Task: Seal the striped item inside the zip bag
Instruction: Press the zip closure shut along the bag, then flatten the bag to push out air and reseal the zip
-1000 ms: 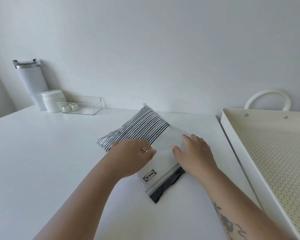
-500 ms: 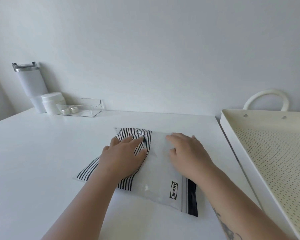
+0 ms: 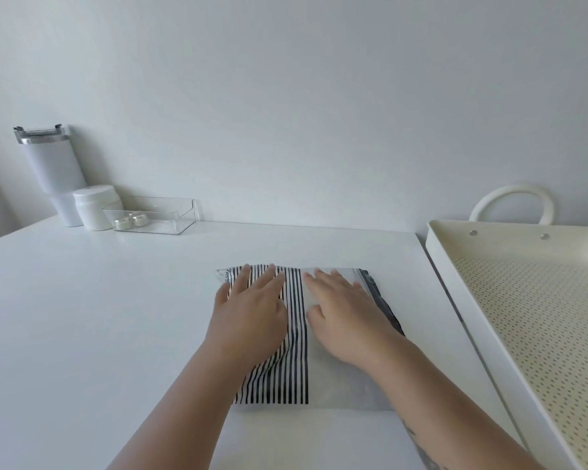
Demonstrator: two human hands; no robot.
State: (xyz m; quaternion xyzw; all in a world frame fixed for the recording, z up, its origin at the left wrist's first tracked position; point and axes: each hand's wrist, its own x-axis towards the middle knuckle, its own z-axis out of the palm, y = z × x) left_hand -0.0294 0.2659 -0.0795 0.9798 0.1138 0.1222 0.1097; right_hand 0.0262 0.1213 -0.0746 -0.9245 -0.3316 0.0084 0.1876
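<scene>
Head view: zip bag (image 3: 340, 378) has turned square; both hands' fingers (image 3: 272, 276) press flat, spread.

Left hand (image 3: 252, 310): bare, no glove; no ring or band shows on the visible fingers.
Left forearm (image 3: 187, 405): bare along its whole visible length, with no sleeve, cuff, watch or bracelet in view.
Right hand (image 3: 348, 313): bare, no glove; no ring shows on the visible fingers, nails short and unpainted as far as can be told.
Right forearm (image 3: 431, 398): bare, with no sleeve in view.
Tattoo (image 3: 423, 451): dark grey linework on the right forearm, near the lower edge of the view (the design is cut off by the frame and too blurred to read).
Wrists: bare on both sides.
</scene>
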